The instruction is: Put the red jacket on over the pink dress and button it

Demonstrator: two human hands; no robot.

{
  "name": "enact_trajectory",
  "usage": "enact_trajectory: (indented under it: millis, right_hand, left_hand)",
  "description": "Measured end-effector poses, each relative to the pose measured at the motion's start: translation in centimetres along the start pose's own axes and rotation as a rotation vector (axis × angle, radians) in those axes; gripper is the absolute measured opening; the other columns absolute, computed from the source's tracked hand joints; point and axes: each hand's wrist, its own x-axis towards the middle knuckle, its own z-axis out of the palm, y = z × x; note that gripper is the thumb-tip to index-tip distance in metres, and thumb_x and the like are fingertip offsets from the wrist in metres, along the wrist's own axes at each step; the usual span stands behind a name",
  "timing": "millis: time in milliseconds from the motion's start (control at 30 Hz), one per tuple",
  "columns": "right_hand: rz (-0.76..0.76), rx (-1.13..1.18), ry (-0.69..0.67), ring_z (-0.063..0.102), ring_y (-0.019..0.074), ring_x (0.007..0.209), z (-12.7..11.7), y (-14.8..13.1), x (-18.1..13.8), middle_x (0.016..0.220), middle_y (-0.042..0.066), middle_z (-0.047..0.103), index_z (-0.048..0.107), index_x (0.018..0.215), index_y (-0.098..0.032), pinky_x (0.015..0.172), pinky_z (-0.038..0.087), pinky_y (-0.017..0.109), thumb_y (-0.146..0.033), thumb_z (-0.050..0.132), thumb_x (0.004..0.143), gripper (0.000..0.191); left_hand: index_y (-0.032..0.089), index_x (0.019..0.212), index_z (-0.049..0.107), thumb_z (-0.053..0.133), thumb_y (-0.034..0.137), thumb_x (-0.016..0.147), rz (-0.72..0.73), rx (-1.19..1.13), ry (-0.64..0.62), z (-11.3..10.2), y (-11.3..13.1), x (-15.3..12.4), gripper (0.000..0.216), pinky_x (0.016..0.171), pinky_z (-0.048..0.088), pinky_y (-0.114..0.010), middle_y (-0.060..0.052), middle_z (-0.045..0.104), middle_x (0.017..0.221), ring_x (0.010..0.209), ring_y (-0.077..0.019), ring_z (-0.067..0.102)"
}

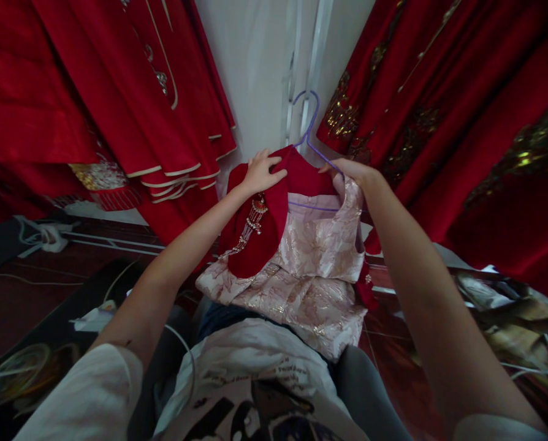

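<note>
A red jacket (274, 229) with a beaded tassel ornament lies partly over a pale pink brocade dress (317, 245) on a purple hanger (309, 130). My left hand (263, 173) lies on the jacket's shoulder at the left of the collar, thumb and forefinger apart. At the other shoulder my right hand (350, 171) is closed, its fingertips at the jacket's red neck edge beside the hanger's arm. Part of the jacket shows behind the dress at the right. The dress's lower part rests across my lap.
Red garments with pale piping (163, 141) hang close on the left. More red garments with gold embroidery (439, 135) hang on the right. Behind the hanger is a white panel with metal strips (255, 55). A dark surface (113, 285) with cables is at lower left; bags (522, 331) lie at lower right.
</note>
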Motion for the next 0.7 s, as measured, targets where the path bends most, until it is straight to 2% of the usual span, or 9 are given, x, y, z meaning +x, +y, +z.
enact_trajectory:
  millis: [67,167,267,367,500,567,700]
  right_hand:
    - [-0.078,-0.026,0.059,0.055,0.0188,0.057,0.1,0.1,0.5,0.049,0.002,0.054,0.054,0.051,-0.022,0.06,0.048,0.034,-0.033,0.065,0.072,0.026]
    - [-0.166,0.007,0.115,0.054,0.0171,0.059,0.3,0.3,1.8,0.052,-0.003,0.052,0.054,0.061,-0.021,0.06,0.045,0.032,-0.019,0.063,0.066,0.01]
    - [-0.215,0.011,0.286,0.05,0.0144,0.058,-0.1,0.9,3.1,0.056,-0.006,0.049,0.05,0.069,-0.021,0.06,0.042,0.03,-0.01,0.057,0.061,0.015]
    - [-0.219,-0.076,0.417,0.046,0.0116,0.06,-1.7,2.3,3.1,0.062,-0.005,0.048,0.047,0.069,-0.021,0.064,0.04,0.028,-0.004,0.051,0.058,0.021]
    - [-0.232,-0.359,0.501,0.045,0.0116,0.066,-5.2,4.9,1.1,0.068,-0.002,0.051,0.05,0.07,-0.021,0.068,0.037,0.029,0.002,0.048,0.055,0.027]
    - [-0.209,-0.461,0.494,0.044,0.0125,0.065,-6.6,6.1,0.0,0.068,0.0,0.051,0.052,0.072,-0.02,0.07,0.036,0.03,0.002,0.048,0.055,0.028]
    - [-0.216,-0.573,0.469,0.044,0.0179,0.074,-7.7,7.0,-1.3,0.068,0.004,0.05,0.05,0.065,-0.021,0.078,0.033,0.039,-0.004,0.051,0.06,0.018]
  left_hand:
    - [0.019,0.092,0.065,0.055,0.039,0.084,0.009,0.016,0.016,0.1,-0.1,-0.2,0.024,0.098,0.037,-0.046,-0.01,0.058,0.107,0.113,-0.0297,0.05]
    - [0.019,0.094,0.064,0.055,0.038,0.084,0.021,0.03,0.032,0.2,0.0,-0.4,0.023,0.1,0.035,-0.048,-0.011,0.056,0.112,0.116,-0.0314,0.048]
    - [0.019,0.093,0.064,0.056,0.037,0.084,0.02,0.039,0.032,0.3,0.1,-0.3,0.022,0.102,0.034,-0.05,-0.012,0.056,0.114,0.117,-0.0319,0.047]
    - [0.019,0.09,0.064,0.056,0.037,0.084,0.015,0.045,0.036,0.6,0.0,-0.1,0.021,0.102,0.034,-0.049,-0.011,0.057,0.114,0.117,-0.0313,0.047]
    - [0.018,0.088,0.063,0.056,0.038,0.084,0.019,0.048,0.039,1.2,-0.1,0.0,0.022,0.101,0.035,-0.049,-0.012,0.056,0.117,0.12,-0.0322,0.046]
    - [0.018,0.087,0.063,0.056,0.039,0.084,0.031,0.044,0.032,1.4,-0.1,0.0,0.022,0.101,0.036,-0.049,-0.013,0.056,0.116,0.119,-0.0321,0.047]
    - [0.018,0.087,0.062,0.054,0.039,0.085,0.045,0.031,0.031,1.7,0.0,0.0,0.022,0.098,0.038,-0.048,-0.013,0.056,0.113,0.115,-0.032,0.05]
